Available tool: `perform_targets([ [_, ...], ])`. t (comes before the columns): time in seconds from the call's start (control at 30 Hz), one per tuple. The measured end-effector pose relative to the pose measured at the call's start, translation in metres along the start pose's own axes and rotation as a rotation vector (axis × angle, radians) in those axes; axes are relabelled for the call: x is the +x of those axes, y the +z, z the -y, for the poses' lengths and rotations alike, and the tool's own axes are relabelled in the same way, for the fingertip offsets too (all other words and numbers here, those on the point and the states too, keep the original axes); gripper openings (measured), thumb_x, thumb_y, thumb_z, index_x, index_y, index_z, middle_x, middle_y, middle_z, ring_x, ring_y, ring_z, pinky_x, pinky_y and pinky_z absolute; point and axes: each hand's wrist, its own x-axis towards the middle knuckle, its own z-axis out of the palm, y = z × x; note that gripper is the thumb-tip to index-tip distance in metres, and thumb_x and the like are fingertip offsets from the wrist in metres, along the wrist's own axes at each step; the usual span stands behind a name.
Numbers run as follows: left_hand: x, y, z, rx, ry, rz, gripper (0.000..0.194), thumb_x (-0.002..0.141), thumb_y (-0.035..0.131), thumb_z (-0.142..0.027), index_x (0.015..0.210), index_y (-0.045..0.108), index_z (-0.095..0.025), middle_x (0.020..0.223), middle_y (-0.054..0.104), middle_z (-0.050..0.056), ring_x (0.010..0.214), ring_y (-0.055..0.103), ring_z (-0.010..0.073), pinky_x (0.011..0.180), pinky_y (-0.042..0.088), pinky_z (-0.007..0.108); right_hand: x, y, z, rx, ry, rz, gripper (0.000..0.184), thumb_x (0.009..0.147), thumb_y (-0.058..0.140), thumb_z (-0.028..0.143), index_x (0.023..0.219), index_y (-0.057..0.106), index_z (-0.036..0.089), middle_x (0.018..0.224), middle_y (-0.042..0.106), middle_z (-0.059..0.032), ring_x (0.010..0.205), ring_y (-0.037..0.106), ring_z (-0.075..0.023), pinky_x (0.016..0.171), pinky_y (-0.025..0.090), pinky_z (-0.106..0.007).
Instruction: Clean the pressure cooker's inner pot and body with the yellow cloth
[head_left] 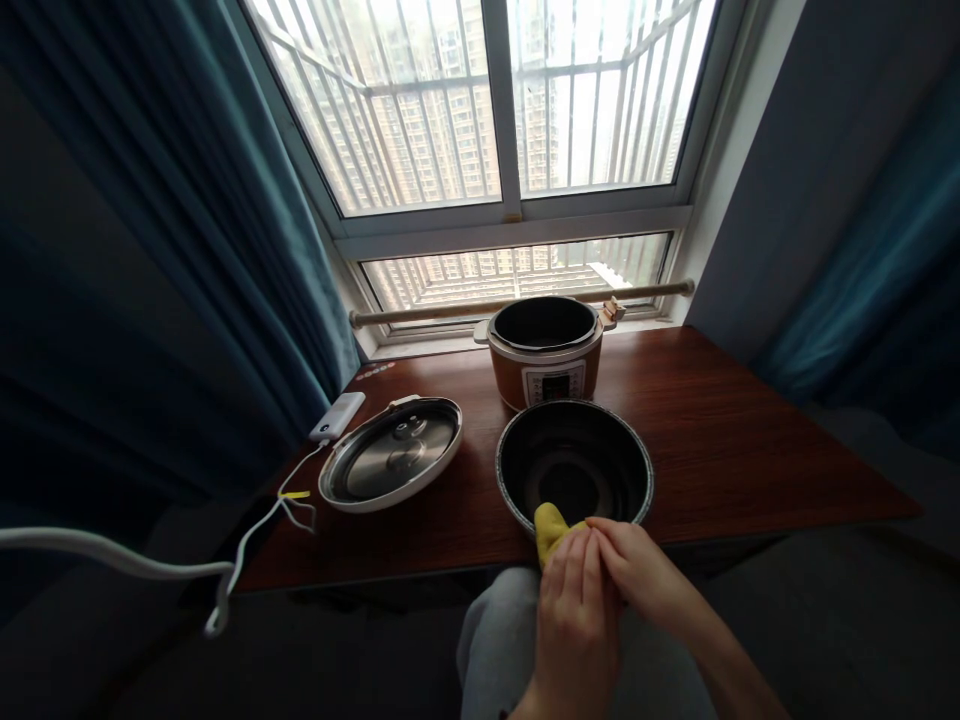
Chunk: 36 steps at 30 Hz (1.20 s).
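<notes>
My left hand point(574, 610) is closed around a yellow cloth point(550, 532) at the near rim of a black inner pot point(570, 450). Pressed against it from the right is my right hand point(637, 565), its fingertips pinching the cloth's other end beside the rim. The pot stands upright at the table's front edge, its dark inside showing. Just behind it sits a brown electric cooker point(544, 370) with a display on its front and its top uncovered. On the left lies the cooker's round lid point(394, 455), its shiny inner side facing up.
The wooden table point(720, 430) stands against a barred window point(420, 100). A white device point(337, 416) at the left edge has a white cable point(142, 568) hanging off the table. A rod point(450, 312) runs along the sill. Blue curtains point(217, 180) hang at both sides.
</notes>
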Motion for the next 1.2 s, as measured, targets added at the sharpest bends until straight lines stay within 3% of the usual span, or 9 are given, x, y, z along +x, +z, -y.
perform_targets([
  [0.13,0.002,0.012,0.004,0.052,0.026,0.055,0.037,0.085,0.046,-0.027,0.117,0.052,-0.01,0.115,0.059,0.014,0.112,0.051,0.0276,0.09,0.046,0.044,0.008,-0.02,-0.018,-0.123,0.033,-0.32,0.039,0.086,0.031,0.037,0.102,0.06,0.017,0.082,0.067,-0.008,0.067,0.062,-0.0189,0.066,0.048,-0.029],
  [0.23,0.006,0.016,0.008,0.062,0.022,0.1,0.039,0.086,0.045,-0.035,0.116,0.052,-0.012,0.11,0.061,0.012,0.107,0.053,0.0274,0.092,0.043,0.045,0.022,-0.023,-0.037,-0.294,-0.04,-0.684,0.043,0.083,0.038,0.038,0.115,0.052,0.013,0.113,0.057,-0.0157,0.106,0.052,-0.0278,0.09,0.041,-0.039],
  [0.3,0.01,0.019,0.011,0.037,0.004,0.143,0.037,0.086,0.044,-0.037,0.112,0.054,-0.013,0.104,0.062,0.01,0.101,0.055,0.0252,0.093,0.041,0.044,0.033,-0.017,-0.051,-0.333,-0.055,-0.79,0.058,0.082,0.041,0.037,0.129,0.036,0.004,0.132,0.04,-0.0215,0.124,0.035,-0.0313,0.099,0.032,-0.044],
  [0.47,0.019,0.017,0.03,-0.016,0.036,0.293,0.021,0.089,0.039,-0.03,0.092,0.056,-0.017,0.081,0.06,0.004,0.08,0.055,0.018,0.085,0.041,0.038,0.049,-0.005,-0.074,-0.196,0.066,-0.613,0.058,0.085,0.028,0.026,0.136,0.021,-0.001,0.133,0.039,-0.0228,0.123,0.039,-0.0277,0.1,0.034,-0.04],
  [0.63,0.028,-0.005,0.066,-0.041,0.2,0.411,0.021,0.088,0.038,-0.027,0.089,0.057,-0.019,0.079,0.059,0.003,0.078,0.053,0.0164,0.083,0.04,0.036,0.048,-0.007,-0.075,-0.181,0.091,-0.595,0.058,0.083,0.028,0.022,0.137,0.021,0.0,0.131,0.042,-0.0222,0.122,0.041,-0.0274,0.099,0.036,-0.039],
  [0.8,0.051,-0.036,0.109,-0.07,0.178,0.5,0.028,0.089,0.033,-0.021,0.088,0.061,-0.021,0.086,0.062,0.003,0.097,0.053,0.0159,0.105,0.021,0.046,0.048,-0.007,-0.076,-0.154,0.076,-0.603,0.059,0.083,0.028,0.022,0.137,0.021,0.001,0.132,0.041,-0.0211,0.123,0.04,-0.0266,0.097,0.038,-0.037],
  [0.93,0.071,-0.044,0.135,0.017,0.138,0.516,0.031,0.088,0.035,-0.022,0.085,0.065,-0.024,0.109,0.061,0.001,0.122,0.039,0.022,0.107,0.004,0.057,0.048,-0.007,-0.075,-0.142,0.096,-0.589,0.06,0.083,0.027,0.023,0.138,0.02,0.002,0.134,0.04,-0.0205,0.125,0.038,-0.026,0.095,0.039,-0.035],
  [1.1,0.06,-0.025,0.133,0.12,-0.196,0.253,0.035,0.085,0.043,-0.027,0.118,0.052,-0.018,0.129,0.046,0.013,0.123,0.038,0.0293,0.1,0.031,0.053,0.046,-0.008,-0.068,-0.115,0.105,-0.601,0.06,0.083,0.026,0.022,0.138,0.021,0.0,0.134,0.039,-0.0216,0.126,0.037,-0.026,0.097,0.038,-0.035],
  [1.2,0.042,-0.006,0.123,-0.032,-0.37,0.244,0.055,0.084,0.046,-0.03,0.134,0.03,-0.013,0.126,0.048,0.018,0.116,0.048,0.0278,0.092,0.043,0.044,0.045,-0.008,-0.066,-0.101,0.107,-0.598,0.06,0.083,0.026,0.022,0.138,0.02,-0.002,0.135,0.038,-0.0234,0.126,0.036,-0.0275,0.096,0.039,-0.037],
])
